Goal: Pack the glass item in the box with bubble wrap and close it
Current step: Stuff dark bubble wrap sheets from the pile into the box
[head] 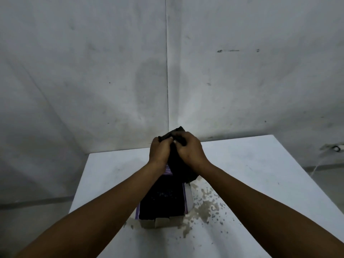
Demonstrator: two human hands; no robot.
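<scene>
Stained white table point(242, 183); scuffed grey walls point(93, 71).

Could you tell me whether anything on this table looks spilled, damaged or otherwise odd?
Yes: the white table has a brownish, speckled patch right of the open box, like chipped paint or a dried spill. Both hands grip a dark bundle above it; nothing else stands out.

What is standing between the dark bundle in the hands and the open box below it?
Nothing visible does. Both the left hand and the right hand grip the dark bundle above the far end of the open box. The box's opening is uncovered, though its inside is too dark to read.
</scene>
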